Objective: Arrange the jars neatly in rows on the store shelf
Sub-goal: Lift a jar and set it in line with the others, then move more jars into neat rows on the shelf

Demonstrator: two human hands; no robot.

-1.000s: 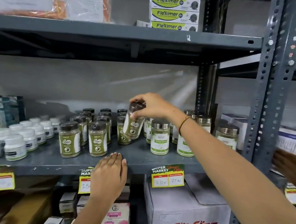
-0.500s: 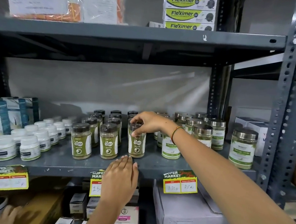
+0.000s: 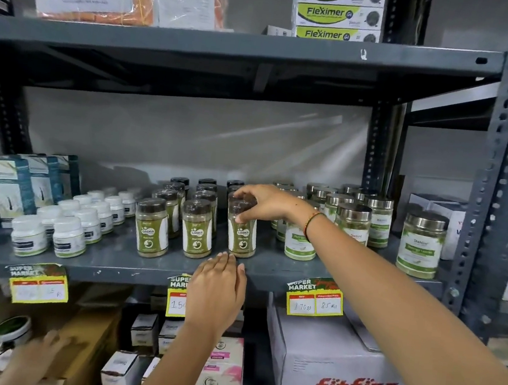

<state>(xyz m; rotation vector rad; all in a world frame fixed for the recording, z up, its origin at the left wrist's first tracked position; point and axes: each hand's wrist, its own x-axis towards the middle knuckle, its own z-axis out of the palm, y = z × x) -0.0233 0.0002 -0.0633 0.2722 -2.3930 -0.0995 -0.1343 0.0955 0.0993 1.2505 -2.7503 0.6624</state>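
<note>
My right hand (image 3: 265, 204) grips the dark lid of a green-label Caska jar (image 3: 241, 237), which stands upright at the front of the grey middle shelf (image 3: 270, 271). It is third in a front row, beside two matching jars (image 3: 151, 229) (image 3: 196, 232), with more of them lined up behind. My left hand (image 3: 217, 291) lies flat, fingers together, on the shelf's front edge just below that jar and holds nothing. To the right stand wider steel-lid jars (image 3: 353, 222), one apart at the far right (image 3: 422, 244).
Small white tubs (image 3: 65, 234) and blue boxes (image 3: 8, 188) fill the shelf's left. Yellow price tags (image 3: 315, 300) hang on the edge. A Fitfizz carton (image 3: 337, 374) sits below. Another person's hand (image 3: 35, 357) shows at lower left. A steel upright (image 3: 504, 185) stands right.
My right hand carried the tilted jar forward and left and set it upright in the front row. The view shifted right to left; my left hand stayed on the shelf edge.
</note>
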